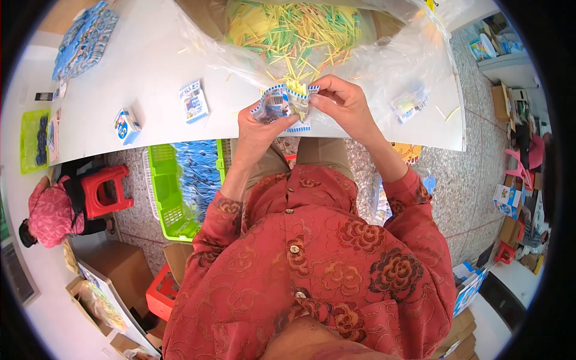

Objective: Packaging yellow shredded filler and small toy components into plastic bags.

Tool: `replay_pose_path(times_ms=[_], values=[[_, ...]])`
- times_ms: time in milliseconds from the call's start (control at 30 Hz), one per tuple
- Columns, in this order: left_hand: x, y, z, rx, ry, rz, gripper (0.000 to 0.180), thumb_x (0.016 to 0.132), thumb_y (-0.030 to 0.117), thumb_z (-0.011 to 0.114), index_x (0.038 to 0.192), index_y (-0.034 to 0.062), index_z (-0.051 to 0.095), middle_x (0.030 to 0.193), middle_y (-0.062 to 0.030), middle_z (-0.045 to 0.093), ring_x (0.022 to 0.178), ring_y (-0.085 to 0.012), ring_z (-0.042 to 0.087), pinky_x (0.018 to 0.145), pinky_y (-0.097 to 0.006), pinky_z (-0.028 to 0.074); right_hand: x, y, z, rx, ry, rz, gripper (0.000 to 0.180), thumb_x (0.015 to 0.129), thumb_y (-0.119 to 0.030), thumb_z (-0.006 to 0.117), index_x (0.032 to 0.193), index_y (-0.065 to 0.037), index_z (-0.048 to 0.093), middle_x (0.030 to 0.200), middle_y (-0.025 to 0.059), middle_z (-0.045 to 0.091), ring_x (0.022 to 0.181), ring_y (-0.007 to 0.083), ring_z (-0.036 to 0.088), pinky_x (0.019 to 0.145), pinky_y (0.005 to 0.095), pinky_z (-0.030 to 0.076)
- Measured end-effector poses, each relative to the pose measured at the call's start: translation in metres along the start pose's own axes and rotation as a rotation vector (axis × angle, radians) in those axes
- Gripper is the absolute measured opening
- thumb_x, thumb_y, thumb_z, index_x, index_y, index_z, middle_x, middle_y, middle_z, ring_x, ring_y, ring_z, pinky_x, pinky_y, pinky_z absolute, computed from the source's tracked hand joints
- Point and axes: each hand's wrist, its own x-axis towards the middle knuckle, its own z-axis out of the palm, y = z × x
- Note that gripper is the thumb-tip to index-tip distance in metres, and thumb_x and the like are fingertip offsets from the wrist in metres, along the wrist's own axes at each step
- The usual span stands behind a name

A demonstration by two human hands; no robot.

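Both hands are at a small blue-and-white packet over the table's near edge. Its top gapes, and short yellow sticks poke out of it. My left hand is closed around the packet's left side, thumb across the front. With thumb and fingers, my right hand pinches the packet's upper right edge. Just beyond lies a heap of thin yellow, green and orange sticks in a large clear plastic bag.
On the white table lie a flat packet, a small box-shaped pack and bundled blue packets. Below, a green crate holds blue packets. A person is beside a red stool at left.
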Motion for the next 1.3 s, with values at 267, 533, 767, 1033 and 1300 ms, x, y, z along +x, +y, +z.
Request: replay_pose_path(times_ms=[267, 533, 767, 1033, 1300], values=[[0.0, -0.013, -0.004, -0.047, 0.054, 0.045, 0.015, 0.08, 0.001, 0.062, 0.095, -0.0002, 0.059, 0.084, -0.0055, 0.064, 0.076, -0.0122, 0.06, 0.07, -0.026, 0.05, -0.027, -0.019, -0.003, -0.06, 0.253, -0.136, 0.01, 0.087, -0.002, 0.054, 0.097, 0.0, 0.053, 0.088, 0.0008, 0.058, 0.081, 0.0045, 0.052, 0.073, 0.021, 0.043], [-0.004, -0.017, 0.002, -0.029, 0.082, -0.015, 0.015, 0.086, 0.008, 0.057, 0.099, -0.001, 0.058, 0.084, -0.0072, 0.063, 0.075, -0.0135, 0.061, 0.07, -0.028, 0.051, -0.094, 0.022, -0.051, -0.212, 0.714, -0.051, 0.007, 0.091, -0.008, 0.049, 0.096, -0.004, 0.05, 0.081, -0.001, 0.058, 0.072, 0.0038, 0.052, 0.064, 0.0192, 0.042], [-0.006, -0.022, 0.013, 0.082, 0.068, -0.046, 0.023, 0.091, 0.02, 0.052, 0.1, 0.0001, 0.06, 0.086, -0.0004, 0.061, 0.075, -0.0056, 0.052, 0.069, -0.022, 0.043, -0.151, 0.065, -0.122, -0.151, 1.297, -0.047, 0.014, 0.091, -0.017, 0.051, 0.099, -0.005, 0.049, 0.079, 0.0005, 0.058, 0.07, 0.006, 0.051, 0.062, 0.0217, 0.044], [-0.009, -0.016, 0.02, 0.103, 0.077, -0.019, 0.023, 0.091, 0.019, 0.052, 0.101, -0.0004, 0.061, 0.087, 0.0009, 0.061, 0.076, -0.0048, 0.052, 0.068, -0.021, 0.043, -0.131, 0.1, -0.154, -0.247, 1.224, 0.031, 0.017, 0.086, -0.011, 0.057, 0.099, -0.003, 0.05, 0.082, 0.0021, 0.057, 0.075, 0.0088, 0.052, 0.066, 0.0228, 0.044], [-0.008, -0.015, 0.017, 0.008, 0.07, -0.057, 0.021, 0.088, 0.015, 0.057, 0.099, -0.002, 0.063, 0.083, 0.0005, 0.063, 0.071, -0.0042, 0.055, 0.064, -0.02, 0.046, -0.116, 0.043, -0.119, -0.779, 1.285, -0.238, 0.032, 0.083, 0.0, 0.055, 0.114, -0.003, 0.049, 0.118, 0.008, 0.048, 0.097, 0.0158, 0.05, 0.081, 0.0277, 0.043]])
